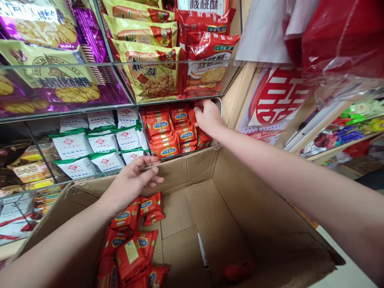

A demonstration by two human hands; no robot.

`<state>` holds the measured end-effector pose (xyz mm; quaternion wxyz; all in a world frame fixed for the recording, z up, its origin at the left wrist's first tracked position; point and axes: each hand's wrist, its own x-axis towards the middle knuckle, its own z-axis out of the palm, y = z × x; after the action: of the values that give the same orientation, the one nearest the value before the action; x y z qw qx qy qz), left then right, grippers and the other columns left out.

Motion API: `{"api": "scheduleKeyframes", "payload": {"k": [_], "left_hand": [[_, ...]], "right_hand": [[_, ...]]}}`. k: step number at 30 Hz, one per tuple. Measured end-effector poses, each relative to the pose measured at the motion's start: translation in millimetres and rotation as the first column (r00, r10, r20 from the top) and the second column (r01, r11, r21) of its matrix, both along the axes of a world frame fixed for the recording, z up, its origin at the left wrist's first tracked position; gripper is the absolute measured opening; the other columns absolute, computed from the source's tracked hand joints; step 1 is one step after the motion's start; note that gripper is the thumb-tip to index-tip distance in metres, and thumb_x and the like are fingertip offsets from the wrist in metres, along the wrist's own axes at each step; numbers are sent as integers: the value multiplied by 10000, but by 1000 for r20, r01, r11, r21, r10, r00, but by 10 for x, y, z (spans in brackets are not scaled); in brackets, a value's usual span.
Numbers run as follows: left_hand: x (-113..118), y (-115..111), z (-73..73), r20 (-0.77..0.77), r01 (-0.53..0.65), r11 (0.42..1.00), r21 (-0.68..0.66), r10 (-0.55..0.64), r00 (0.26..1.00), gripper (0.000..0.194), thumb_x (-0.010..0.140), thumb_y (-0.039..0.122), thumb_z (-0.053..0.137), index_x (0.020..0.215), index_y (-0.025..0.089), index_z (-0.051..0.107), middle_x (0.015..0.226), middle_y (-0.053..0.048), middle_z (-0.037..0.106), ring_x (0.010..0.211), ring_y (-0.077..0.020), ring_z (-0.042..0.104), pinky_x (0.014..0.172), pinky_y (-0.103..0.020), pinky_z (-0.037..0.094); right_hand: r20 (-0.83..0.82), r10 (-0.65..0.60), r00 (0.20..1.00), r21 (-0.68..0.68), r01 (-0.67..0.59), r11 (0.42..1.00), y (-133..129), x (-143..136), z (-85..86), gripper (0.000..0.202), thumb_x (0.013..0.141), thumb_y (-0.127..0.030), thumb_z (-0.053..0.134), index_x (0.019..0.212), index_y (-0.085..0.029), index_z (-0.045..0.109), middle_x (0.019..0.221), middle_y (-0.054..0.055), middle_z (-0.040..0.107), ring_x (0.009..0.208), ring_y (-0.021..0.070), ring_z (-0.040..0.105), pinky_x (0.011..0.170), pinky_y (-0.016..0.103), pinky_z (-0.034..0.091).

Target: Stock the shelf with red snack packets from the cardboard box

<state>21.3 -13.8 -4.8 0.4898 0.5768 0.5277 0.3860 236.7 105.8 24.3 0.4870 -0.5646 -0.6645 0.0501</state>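
Red snack packets (160,124) are stacked in a lower shelf compartment. At the right end of that stack is my right hand (209,116), its fingers bent down over the packets; the fingertips are partly hidden, and what they hold cannot be made out. My left hand (141,178) hovers over the far rim of an open cardboard box (207,216), fingers apart and holding nothing. Inside the box, more red packets (132,258) lie in a loose heap on the left side, and a single dark red one (239,272) lies at the near right.
White and green packets (100,144) fill the compartment to the left. Yellow packets (153,72) and red walnut-biscuit packets (208,64) stand on the upper shelf behind a glass edge (180,98). Plastic bags (342,40) hang at the upper right.
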Motion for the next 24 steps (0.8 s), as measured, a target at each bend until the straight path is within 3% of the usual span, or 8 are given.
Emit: {"api": "scheduleKeyframes", "payload": {"k": [4, 7, 10, 15, 24], "left_hand": [[-19, -1, 7, -1, -5, 1000, -27, 5, 1000, 317, 671, 327, 646, 942, 198, 544, 882, 13, 573, 657, -97, 636, 568, -181, 482], [-24, -6, 17, -8, -21, 997, -71, 21, 1000, 347, 660, 321, 649, 965, 194, 543, 826, 8, 594, 668, -113, 638, 592, -200, 492], [-31, -7, 12, 2, -17, 996, -92, 17, 1000, 369, 645, 330, 656, 970, 197, 540, 788, 8, 602, 689, -136, 644, 633, -237, 507], [-47, 1, 1, 7, -5, 994, -112, 6, 1000, 368, 657, 331, 645, 978, 195, 525, 769, 8, 605, 684, -123, 637, 631, -224, 498], [-109, -16, -37, -10, 62, 990, -127, -63, 998, 326, 737, 312, 567, 1021, 179, 479, 661, 6, 598, 692, -126, 615, 647, -243, 467]], "right_hand": [[446, -96, 890, 85, 64, 994, -236, 40, 13, 318, 857, -231, 332, 1113, -132, 493, 1135, 139, 510, 1023, 298, 487, 839, 473, 412], [607, -104, 788, 127, 32, 991, -304, 12, -30, 437, 880, -335, 302, 1201, -68, 431, 1231, 179, 445, 1162, 332, 346, 932, 508, 313], [647, -107, 754, 112, 45, 993, -244, -28, -55, 597, 870, -464, 290, 1252, -11, 363, 1280, 211, 392, 1214, 340, 277, 988, 515, 222], [632, -100, 768, 39, 98, 994, -33, -79, 31, 697, 845, -579, 211, 1176, -17, 457, 1182, 223, 492, 1142, 356, 388, 945, 505, 273], [622, 99, 777, -137, -16, 990, 212, -187, 241, 687, 787, -638, 289, 1286, -180, 398, 1307, 89, 446, 1191, 315, 378, 995, 475, 256]]}}
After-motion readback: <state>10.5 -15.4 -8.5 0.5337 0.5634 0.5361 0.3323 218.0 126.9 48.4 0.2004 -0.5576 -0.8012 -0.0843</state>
